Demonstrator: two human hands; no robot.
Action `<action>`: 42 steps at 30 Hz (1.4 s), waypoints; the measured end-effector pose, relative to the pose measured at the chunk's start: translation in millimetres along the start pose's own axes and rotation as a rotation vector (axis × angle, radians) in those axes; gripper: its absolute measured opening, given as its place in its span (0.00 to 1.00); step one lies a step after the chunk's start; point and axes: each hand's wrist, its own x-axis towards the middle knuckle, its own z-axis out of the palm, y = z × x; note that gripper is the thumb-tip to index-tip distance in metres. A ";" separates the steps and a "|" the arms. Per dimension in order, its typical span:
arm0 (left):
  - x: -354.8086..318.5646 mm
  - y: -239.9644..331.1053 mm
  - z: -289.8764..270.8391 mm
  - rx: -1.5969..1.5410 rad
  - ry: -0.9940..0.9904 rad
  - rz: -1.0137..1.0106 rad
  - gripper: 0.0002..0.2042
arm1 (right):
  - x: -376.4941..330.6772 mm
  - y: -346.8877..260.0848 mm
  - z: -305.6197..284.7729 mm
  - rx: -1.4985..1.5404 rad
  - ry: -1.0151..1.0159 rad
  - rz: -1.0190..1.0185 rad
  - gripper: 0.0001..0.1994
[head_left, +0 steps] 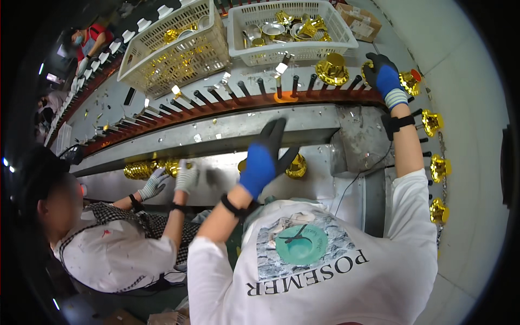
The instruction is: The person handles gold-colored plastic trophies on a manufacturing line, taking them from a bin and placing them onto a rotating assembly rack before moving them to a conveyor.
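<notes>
My left hand (264, 165), in a blue and black glove, is over the steel ledge with its fingers stretched out and holds nothing. Beside it on the ledge are shiny gold cup-like pieces; one gold piece (297, 166) sits to its right, and another is partly hidden by the hand. At the far right, my right hand (385, 77) in a matching glove has its fingers curled on a gold flared piece on the peg line, which it mostly covers. To its left, a gold hat-shaped piece (332, 69) sits on a peg, and a gold piece with a red top (410, 81) is to its right.
Black upright pegs (262, 86) line a curved track, with more gold pieces (439, 168) down the right side. Two white plastic baskets (292, 53) of gold and silver parts stand behind. At left, a co-worker's gloved hands (186, 177) are by a gold stack (142, 169).
</notes>
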 end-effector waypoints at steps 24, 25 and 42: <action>-58.9 -115.8 -26.4 0.209 -0.255 -0.429 0.28 | -159.2 -183.1 7.7 0.730 -0.037 -0.479 0.25; -76.8 -138.1 -14.9 0.207 -0.313 -0.508 0.30 | -174.8 -186.3 34.5 0.748 -0.184 -0.489 0.28; 11.3 -33.9 -19.7 0.169 -0.117 0.104 0.29 | -99.6 -89.9 -5.7 0.344 0.428 -0.224 0.29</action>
